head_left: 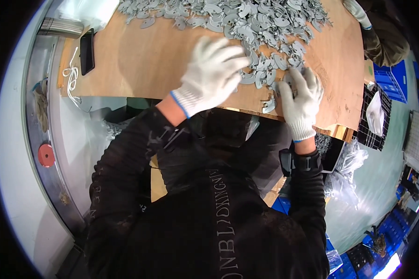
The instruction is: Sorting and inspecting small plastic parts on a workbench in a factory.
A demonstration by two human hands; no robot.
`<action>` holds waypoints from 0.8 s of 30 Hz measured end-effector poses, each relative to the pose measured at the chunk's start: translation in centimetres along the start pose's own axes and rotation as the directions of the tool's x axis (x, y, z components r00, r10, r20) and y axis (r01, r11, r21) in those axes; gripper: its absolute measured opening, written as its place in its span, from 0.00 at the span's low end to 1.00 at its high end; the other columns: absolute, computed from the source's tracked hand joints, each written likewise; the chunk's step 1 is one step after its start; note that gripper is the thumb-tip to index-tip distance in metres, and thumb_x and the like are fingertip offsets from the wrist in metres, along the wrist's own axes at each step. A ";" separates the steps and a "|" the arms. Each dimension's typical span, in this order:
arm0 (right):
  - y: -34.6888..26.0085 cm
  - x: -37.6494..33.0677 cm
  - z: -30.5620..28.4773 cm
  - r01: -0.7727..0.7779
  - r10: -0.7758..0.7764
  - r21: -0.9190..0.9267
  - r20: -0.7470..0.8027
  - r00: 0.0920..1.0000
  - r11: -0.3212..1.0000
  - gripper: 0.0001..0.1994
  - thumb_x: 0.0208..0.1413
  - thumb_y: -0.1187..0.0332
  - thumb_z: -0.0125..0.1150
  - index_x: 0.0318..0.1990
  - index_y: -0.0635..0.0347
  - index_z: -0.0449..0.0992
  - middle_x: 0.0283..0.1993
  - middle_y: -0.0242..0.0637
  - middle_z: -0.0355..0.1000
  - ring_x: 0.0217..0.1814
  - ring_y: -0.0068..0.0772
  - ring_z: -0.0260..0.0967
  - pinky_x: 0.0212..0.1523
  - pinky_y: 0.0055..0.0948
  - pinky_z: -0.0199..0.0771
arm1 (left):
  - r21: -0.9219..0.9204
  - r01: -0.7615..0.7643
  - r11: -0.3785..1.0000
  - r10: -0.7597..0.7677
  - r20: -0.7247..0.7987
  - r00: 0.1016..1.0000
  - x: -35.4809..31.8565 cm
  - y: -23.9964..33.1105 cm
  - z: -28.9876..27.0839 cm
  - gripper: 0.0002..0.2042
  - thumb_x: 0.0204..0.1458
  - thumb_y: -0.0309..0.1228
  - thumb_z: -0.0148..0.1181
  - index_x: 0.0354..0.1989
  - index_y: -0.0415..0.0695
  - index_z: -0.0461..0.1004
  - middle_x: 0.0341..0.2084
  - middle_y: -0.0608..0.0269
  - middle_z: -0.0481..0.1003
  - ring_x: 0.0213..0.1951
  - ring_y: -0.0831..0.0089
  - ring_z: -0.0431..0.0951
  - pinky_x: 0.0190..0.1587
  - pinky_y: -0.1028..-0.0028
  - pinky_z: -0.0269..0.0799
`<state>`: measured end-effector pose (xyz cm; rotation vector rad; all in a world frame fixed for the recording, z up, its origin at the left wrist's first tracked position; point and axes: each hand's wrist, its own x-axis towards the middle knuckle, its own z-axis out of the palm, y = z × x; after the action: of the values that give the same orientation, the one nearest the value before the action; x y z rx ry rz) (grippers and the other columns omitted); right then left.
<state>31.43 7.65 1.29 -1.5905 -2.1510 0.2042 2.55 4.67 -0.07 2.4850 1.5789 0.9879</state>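
A large heap of flat grey curved parts [260, 23] lies on a wooden table [149, 60], with a narrower strand of them coming toward me. My left hand [214, 72], in a white knit glove, is beside the left side of this strand, its fingers stretched out and apart. On the strand's right, my right hand [303, 100], gloved the same way, has its fingers spread, with the fingertips touching or just over the nearest grey parts. A single grey part [268, 105] sits near the table's front edge, between my hands. Whether anything is under the right fingertips is hidden.
A black phone [87, 52] and a white cord [72, 76] lie at the table's left side. Another person's gloved hand [357, 11] rests at the far right edge. Beyond the table's right side stands a blue crate [392, 80].
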 end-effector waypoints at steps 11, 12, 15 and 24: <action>2.5 4.9 2.0 0.003 0.004 0.165 -0.042 0.999 0.986 0.22 0.67 0.59 0.67 0.66 0.52 0.83 0.77 0.56 0.69 0.83 0.62 0.57 0.84 0.51 0.53 | 0.171 -0.028 0.985 -0.010 0.216 0.976 6.1 1.1 3.0 0.21 0.65 0.50 0.61 0.58 0.52 0.83 0.66 0.59 0.75 0.73 0.53 0.67 0.77 0.38 0.52; 2.8 5.3 2.1 -0.007 0.015 0.165 -0.044 0.999 0.986 0.22 0.67 0.59 0.67 0.66 0.52 0.83 0.77 0.56 0.69 0.83 0.62 0.57 0.84 0.51 0.53 | 0.182 -0.020 0.983 -0.027 0.254 0.967 6.2 1.0 2.6 0.21 0.65 0.50 0.61 0.59 0.51 0.83 0.67 0.58 0.75 0.73 0.52 0.67 0.78 0.39 0.52; 3.5 6.2 2.4 -0.015 0.015 0.029 0.002 1.000 0.999 0.25 0.67 0.59 0.67 0.70 0.54 0.79 0.77 0.55 0.69 0.83 0.62 0.58 0.84 0.51 0.54 | 0.202 -0.017 0.979 -0.053 0.332 0.942 5.5 -0.1 1.0 0.22 0.65 0.50 0.62 0.60 0.51 0.82 0.67 0.56 0.74 0.74 0.50 0.66 0.78 0.39 0.53; 3.2 -0.9 1.1 -0.007 0.008 0.021 -0.057 0.998 1.000 0.27 0.66 0.59 0.69 0.69 0.58 0.77 0.77 0.54 0.69 0.81 0.65 0.60 0.82 0.54 0.55 | -0.031 0.248 0.968 -0.246 0.043 0.968 -1.5 -2.4 -1.9 0.22 0.61 0.43 0.71 0.63 0.52 0.81 0.69 0.51 0.73 0.75 0.44 0.65 0.78 0.44 0.56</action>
<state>33.98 7.98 -1.16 -1.5738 -2.0935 0.1799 -0.74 4.05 -0.16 2.1995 1.7859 0.9169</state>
